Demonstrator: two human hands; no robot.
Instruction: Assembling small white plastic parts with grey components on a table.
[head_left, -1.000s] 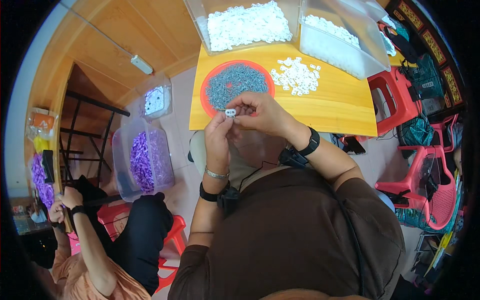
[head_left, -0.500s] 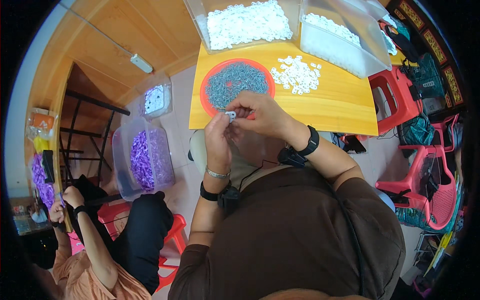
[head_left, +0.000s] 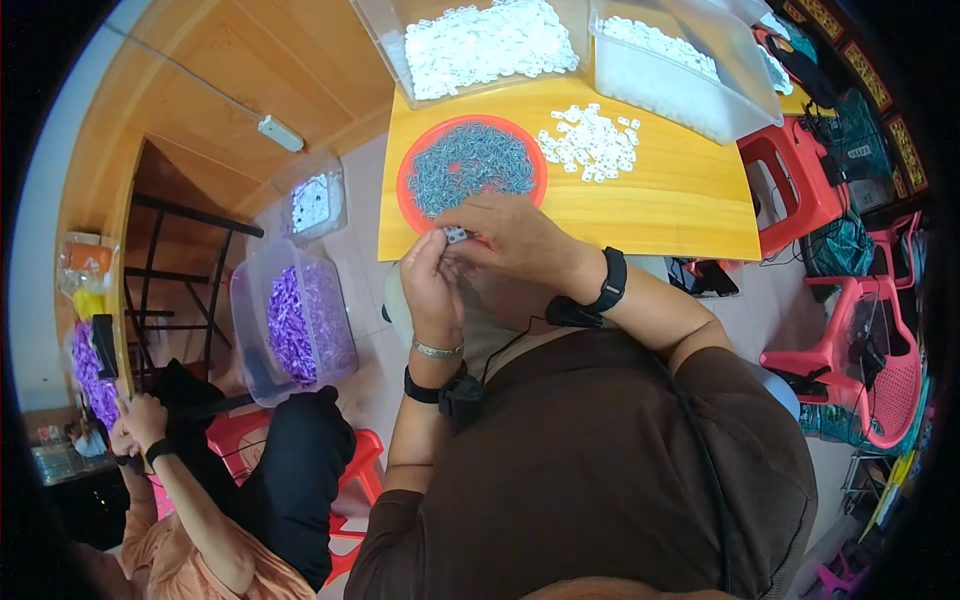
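Observation:
My left hand point(head_left: 432, 290) pinches a small white plastic piece point(head_left: 456, 234) with dark spots on its face, just off the table's near edge. Close against it, my right hand point(head_left: 518, 234) has its fingers bent together over the piece. Whatever lies between those fingers is hidden. Directly beyond both hands sits a round red tray point(head_left: 403, 190) filled with grey screws point(head_left: 470, 160). To its right, a loose pile of white plastic pieces point(head_left: 595, 145) is spread on the yellow wooden table point(head_left: 650, 215).
Two clear bins point(head_left: 690, 105) of white pieces stand at the table's far side. On the floor at left is a clear tub point(head_left: 345, 335) with purple items. A co-worker point(head_left: 200, 510) sits at lower left. Red stools point(head_left: 795, 185) and a pink chair point(head_left: 875, 350) are at right.
The white piece has turned in my fingers and now shows dark spots. My right hand has closed in over it, its back turned more upward. The view has shifted slightly.

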